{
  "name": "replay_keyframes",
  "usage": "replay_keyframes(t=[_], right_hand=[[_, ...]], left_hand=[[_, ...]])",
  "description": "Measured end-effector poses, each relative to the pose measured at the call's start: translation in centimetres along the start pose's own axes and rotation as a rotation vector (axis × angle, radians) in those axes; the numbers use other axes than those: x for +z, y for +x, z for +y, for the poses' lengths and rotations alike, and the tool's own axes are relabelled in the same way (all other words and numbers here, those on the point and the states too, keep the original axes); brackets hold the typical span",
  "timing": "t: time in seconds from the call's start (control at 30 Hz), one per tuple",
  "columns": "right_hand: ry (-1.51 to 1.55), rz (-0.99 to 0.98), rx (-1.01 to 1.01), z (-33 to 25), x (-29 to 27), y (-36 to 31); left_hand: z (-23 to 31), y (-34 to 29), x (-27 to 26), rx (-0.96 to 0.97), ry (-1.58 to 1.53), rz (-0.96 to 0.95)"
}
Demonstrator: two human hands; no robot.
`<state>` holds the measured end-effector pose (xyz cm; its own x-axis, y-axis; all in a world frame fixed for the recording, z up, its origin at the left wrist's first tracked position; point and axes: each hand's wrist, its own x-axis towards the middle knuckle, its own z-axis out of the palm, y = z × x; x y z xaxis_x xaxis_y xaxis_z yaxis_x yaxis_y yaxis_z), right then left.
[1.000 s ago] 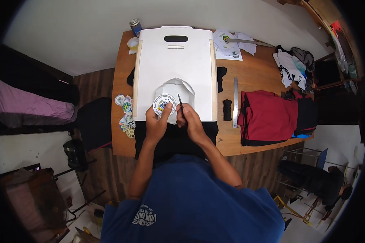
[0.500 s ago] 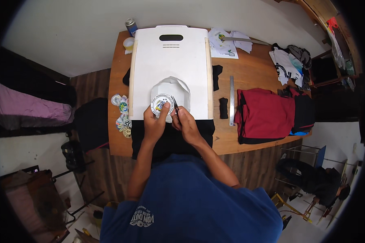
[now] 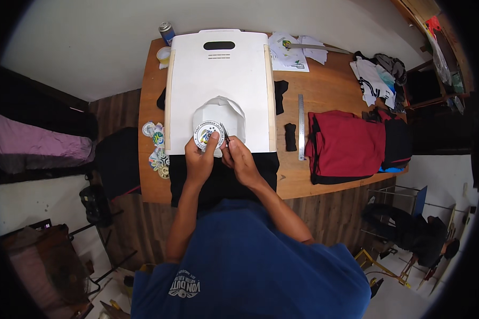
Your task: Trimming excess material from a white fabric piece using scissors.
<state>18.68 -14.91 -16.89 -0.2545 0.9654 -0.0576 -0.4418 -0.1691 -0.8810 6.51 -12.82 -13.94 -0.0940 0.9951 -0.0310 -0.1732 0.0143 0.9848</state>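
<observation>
My left hand [image 3: 199, 164] pinches a round white printed emblem [image 3: 202, 134], thumb on its face and fingers beneath. My right hand [image 3: 242, 164] is closed around small dark scissors [image 3: 224, 131], their blades at the emblem's right edge. A curled strip of white paper [image 3: 237, 114] loops up behind the emblem. Both hands are over the near edge of a white board [image 3: 218, 80] with a slot handle at its far end. Black fabric [image 3: 183, 186] lies under my wrists, below the board.
Several cut emblems [image 3: 158, 154] lie left of the board on the wooden table [image 3: 287, 175]. Rightward are a metal ruler [image 3: 301, 127], a small black roll [image 3: 290, 137] and folded red clothes [image 3: 346, 146]. A spray can [image 3: 166, 34] and printed sheets [image 3: 290, 56] sit at the back.
The scissors blades point more up and to the left along the emblem's edge. My grip on both things is the same. The whole view has shifted slightly.
</observation>
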Motion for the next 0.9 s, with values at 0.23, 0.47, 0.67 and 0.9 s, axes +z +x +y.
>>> replay_keyframes(t=[0.23,0.47,0.67,0.9], right_hand=[[-0.019,-0.003,-0.012,-0.42,0.25,0.07],[-0.032,0.000,-0.025,-0.13,0.20,0.06],[-0.037,0.009,-0.023,-0.21,0.46,0.17],[0.008,0.015,-0.043,0.28,0.62,0.18]], left_hand=[[-0.03,-0.02,0.05,0.008,-0.009,-0.016],[-0.16,-0.07,0.10,0.002,0.006,-0.013],[-0.28,-0.16,0.11,-0.008,0.015,0.001],[-0.72,-0.23,-0.02,-0.011,0.023,0.002]])
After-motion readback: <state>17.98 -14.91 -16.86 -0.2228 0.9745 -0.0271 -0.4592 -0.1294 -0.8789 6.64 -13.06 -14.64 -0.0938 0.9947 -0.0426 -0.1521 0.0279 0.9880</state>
